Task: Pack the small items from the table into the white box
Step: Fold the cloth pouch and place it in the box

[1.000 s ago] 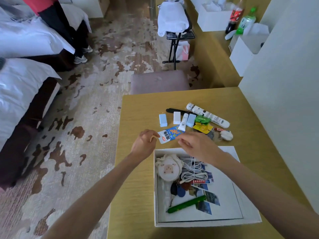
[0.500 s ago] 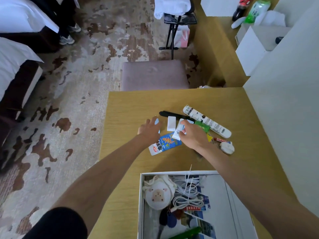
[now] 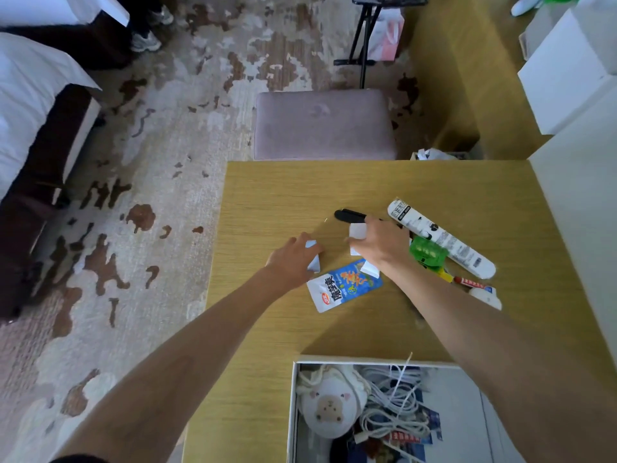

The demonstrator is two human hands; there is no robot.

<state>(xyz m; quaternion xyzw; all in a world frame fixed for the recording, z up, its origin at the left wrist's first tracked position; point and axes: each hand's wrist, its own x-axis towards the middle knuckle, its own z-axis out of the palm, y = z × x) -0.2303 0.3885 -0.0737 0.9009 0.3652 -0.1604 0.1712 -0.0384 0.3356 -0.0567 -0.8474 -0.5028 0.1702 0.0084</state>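
Two half-hidden grasps: left hand [image 3: 292, 259] around blue box [image 3: 314, 263], right hand [image 3: 382, 246] around white box [image 3: 357, 231]

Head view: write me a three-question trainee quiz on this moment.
1. True or false: the blue packet lies on the table, outside the white box.
2. The left hand grips: A a pale blue carton; B a pen; C a bottle.
3. What does the right hand hold?
Key: 1 true; 2 A; 3 small white cartons.
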